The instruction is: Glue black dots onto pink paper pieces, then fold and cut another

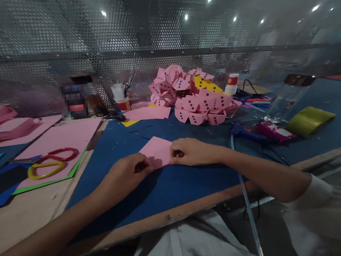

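A small piece of pink paper point(158, 150) with a pointed top edge lies on the blue table mat point(189, 187). My left hand point(130, 168) has its thumb and fingers pinched at the lower left edge of the paper. At the right edge, my right hand point(188, 151) pinches the same piece. Both hands rest low over the mat, and their fingertips partly cover the paper's sides. Behind them sits a heap of folded pink paper pieces point(207, 103) marked with dark dots.
Scissors point(47, 168) with red and yellow handles lie on pink sheets point(75, 132) at left. To the right are a blue glue gun point(247, 132), a yellow tape roll point(310, 122) and a clear bottle point(290, 96). A paper cup point(123, 104) stands before the perforated metal screen point(159, 26).
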The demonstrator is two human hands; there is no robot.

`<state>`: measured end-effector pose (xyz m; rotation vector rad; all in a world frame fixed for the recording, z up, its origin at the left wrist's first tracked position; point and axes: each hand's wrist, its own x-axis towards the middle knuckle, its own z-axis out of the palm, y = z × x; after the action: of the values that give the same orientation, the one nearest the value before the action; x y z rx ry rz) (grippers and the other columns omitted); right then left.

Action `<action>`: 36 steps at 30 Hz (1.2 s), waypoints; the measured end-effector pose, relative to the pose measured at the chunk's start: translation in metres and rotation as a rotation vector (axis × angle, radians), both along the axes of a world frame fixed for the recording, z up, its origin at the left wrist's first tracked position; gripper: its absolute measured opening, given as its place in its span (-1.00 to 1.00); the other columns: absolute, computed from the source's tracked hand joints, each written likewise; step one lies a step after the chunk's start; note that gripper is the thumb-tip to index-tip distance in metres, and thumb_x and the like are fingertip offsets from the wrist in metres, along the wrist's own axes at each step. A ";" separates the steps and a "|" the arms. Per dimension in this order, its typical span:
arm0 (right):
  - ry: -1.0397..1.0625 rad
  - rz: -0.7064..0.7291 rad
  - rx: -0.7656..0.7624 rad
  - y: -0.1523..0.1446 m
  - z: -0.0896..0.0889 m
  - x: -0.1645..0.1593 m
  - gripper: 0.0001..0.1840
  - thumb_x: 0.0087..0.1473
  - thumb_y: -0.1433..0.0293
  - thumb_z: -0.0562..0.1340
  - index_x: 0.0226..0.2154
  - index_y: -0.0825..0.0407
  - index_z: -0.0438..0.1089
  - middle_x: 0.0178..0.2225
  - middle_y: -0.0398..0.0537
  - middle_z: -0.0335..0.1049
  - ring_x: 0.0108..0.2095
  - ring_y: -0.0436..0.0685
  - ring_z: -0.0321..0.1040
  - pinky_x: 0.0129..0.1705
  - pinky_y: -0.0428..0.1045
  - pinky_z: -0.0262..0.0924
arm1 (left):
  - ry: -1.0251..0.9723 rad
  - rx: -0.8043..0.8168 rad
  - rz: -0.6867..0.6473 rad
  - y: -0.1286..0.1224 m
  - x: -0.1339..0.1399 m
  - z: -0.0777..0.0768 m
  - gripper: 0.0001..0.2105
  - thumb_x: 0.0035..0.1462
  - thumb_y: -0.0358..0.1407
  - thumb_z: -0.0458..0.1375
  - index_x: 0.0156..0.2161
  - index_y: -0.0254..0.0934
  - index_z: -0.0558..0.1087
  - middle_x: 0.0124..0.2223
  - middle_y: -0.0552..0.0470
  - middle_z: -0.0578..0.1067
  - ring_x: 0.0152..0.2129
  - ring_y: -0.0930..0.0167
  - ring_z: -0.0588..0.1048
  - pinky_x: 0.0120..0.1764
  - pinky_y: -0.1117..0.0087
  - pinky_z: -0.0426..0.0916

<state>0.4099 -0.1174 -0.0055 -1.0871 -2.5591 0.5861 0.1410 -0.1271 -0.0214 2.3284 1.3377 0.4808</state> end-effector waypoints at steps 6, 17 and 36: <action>-0.004 -0.021 -0.009 0.000 0.000 -0.005 -0.85 0.24 0.34 0.32 -0.30 0.09 0.49 -0.30 -0.08 0.48 -0.32 0.03 0.31 -0.30 -0.08 0.03 | 0.012 -0.014 0.022 -0.002 0.004 0.002 -0.71 0.21 -0.03 0.15 -0.30 -0.22 0.54 -0.39 0.05 0.57 -0.47 0.35 0.47 -0.39 0.39 0.23; -0.036 -0.067 0.032 -0.002 0.000 -0.008 -0.82 0.21 0.30 0.30 -0.36 0.06 0.45 -0.32 -0.12 0.52 -0.34 0.03 0.34 -0.27 -0.05 -0.01 | 0.053 0.186 -0.100 -0.004 0.003 -0.003 -0.81 0.32 -0.21 0.11 -0.18 -0.22 0.55 -0.28 0.01 0.57 -0.40 0.35 0.48 -0.32 0.36 0.28; -0.049 0.041 -0.218 0.004 0.024 0.024 -0.69 0.26 0.17 0.29 -0.18 0.09 0.54 -0.21 -0.05 0.56 -0.21 0.10 0.43 -0.22 -0.06 0.16 | 0.174 0.574 -0.409 0.000 -0.005 -0.018 -0.58 0.42 -0.44 -0.05 0.19 -0.02 0.50 -0.11 -0.03 0.53 -0.26 0.31 0.54 -0.19 0.26 0.35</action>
<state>0.4335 -0.1135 0.0190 -1.1315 -2.6119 0.8774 0.1362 -0.1272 -0.0395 3.0788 0.8127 0.5963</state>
